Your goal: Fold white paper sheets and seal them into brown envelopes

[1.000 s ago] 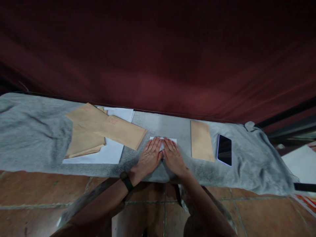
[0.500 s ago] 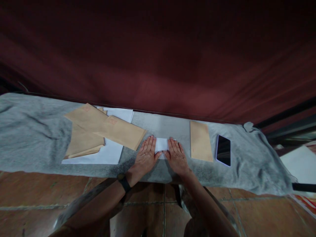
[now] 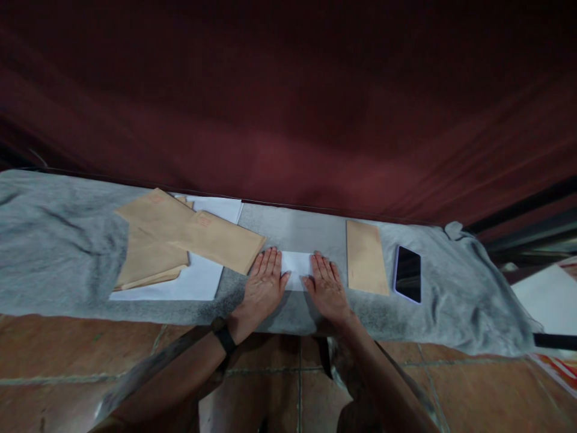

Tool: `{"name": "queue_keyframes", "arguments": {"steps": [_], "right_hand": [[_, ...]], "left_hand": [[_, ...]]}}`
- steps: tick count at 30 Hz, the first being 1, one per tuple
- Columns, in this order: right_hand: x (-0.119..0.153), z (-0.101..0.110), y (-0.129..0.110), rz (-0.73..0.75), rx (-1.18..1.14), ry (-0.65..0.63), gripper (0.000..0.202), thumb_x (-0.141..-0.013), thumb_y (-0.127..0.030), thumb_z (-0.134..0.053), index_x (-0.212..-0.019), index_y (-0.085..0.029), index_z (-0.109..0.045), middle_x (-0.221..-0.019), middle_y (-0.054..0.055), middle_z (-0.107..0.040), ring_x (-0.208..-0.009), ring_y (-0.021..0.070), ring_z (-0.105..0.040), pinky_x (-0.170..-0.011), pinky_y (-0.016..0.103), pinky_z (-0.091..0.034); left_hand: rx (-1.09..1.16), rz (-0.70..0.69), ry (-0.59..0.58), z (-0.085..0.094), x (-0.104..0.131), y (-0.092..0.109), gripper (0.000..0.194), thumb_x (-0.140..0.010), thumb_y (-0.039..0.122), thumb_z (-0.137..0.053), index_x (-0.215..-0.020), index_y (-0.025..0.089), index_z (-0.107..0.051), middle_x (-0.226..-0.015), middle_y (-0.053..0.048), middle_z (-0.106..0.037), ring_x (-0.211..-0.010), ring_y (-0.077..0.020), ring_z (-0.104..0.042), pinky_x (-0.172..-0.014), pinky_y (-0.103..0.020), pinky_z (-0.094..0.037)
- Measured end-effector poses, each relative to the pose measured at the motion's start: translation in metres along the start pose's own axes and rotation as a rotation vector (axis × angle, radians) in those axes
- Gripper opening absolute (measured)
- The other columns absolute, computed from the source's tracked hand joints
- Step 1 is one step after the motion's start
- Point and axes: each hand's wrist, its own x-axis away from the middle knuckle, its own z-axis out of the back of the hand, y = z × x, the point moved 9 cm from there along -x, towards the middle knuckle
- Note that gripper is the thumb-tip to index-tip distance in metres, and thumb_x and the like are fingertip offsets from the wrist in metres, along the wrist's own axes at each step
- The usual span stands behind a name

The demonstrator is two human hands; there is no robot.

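A white piece of paper [image 3: 296,269], seemingly folded, lies flat on the grey cloth between my hands. My left hand [image 3: 265,281] rests flat on its left end, palm down with the fingers stretched out. On the right end lies my right hand [image 3: 327,285], also flat and palm down. Both hands cover the paper's ends, so its full length is hidden. A brown envelope [image 3: 366,257] lies by itself just right of my right hand. Several more brown envelopes [image 3: 225,237] overlap on the left, one with its corner close to my left fingertips.
White sheets [image 3: 202,282] lie under the envelopes on the left. A phone [image 3: 408,273] rests face up on the right. Grey cloth [image 3: 67,240] covers the long narrow surface. Behind it hangs a dark red curtain [image 3: 288,138]; tiled floor [image 3: 112,349] shows in front.
My hands have slid slightly apart along the paper, left hand leftward and right hand rightward, showing more white between them. The envelopes and phone remain in place.
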Motion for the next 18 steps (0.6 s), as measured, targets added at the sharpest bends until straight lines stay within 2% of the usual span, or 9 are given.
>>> {"name": "queue_keyframes", "arguments": {"steps": [6,10,14,18], "right_hand": [[-0.003,0.002,-0.002,-0.023,-0.018,-0.023,0.057,-0.109,-0.033,-0.034,-0.162,-0.013,-0.035,-0.166,0.015,-0.037,-0.156,0.0298,-0.033,-0.127,0.055,-0.022],[-0.008,-0.001,-0.013,-0.001,-0.061,-0.052,0.055,-0.11,-0.031,-0.025,-0.162,-0.015,-0.036,-0.167,0.013,-0.037,-0.157,0.0279,-0.031,-0.128,0.056,-0.02],[-0.012,-0.007,-0.022,0.017,-0.081,-0.076,0.056,-0.111,-0.034,-0.022,-0.163,-0.016,-0.032,-0.167,0.013,-0.037,-0.157,0.0257,-0.03,-0.128,0.054,-0.02],[-0.01,-0.008,-0.017,0.007,-0.047,-0.043,0.056,-0.111,-0.036,-0.027,-0.162,-0.014,-0.035,-0.167,0.014,-0.037,-0.157,0.0272,-0.031,-0.128,0.052,-0.021]], "left_hand": [[0.067,-0.127,0.002,-0.003,-0.003,0.033,0.057,-0.105,0.029,-0.034,-0.158,0.006,-0.038,-0.162,-0.018,-0.043,-0.156,-0.0276,-0.03,-0.128,-0.052,-0.03],[0.083,-0.181,-0.027,-0.011,-0.004,0.05,0.058,-0.103,0.02,-0.032,-0.158,0.005,-0.036,-0.164,-0.018,-0.041,-0.157,-0.0259,-0.029,-0.128,-0.051,-0.03],[0.061,-0.2,-0.052,-0.016,-0.005,0.052,0.059,-0.1,0.014,-0.029,-0.158,0.002,-0.034,-0.165,-0.02,-0.037,-0.158,-0.0264,-0.026,-0.129,-0.05,-0.028],[0.051,-0.196,-0.025,-0.015,-0.003,0.044,0.059,-0.102,0.018,-0.031,-0.159,0.003,-0.034,-0.166,-0.019,-0.036,-0.158,-0.0258,-0.024,-0.129,-0.048,-0.026]]}}
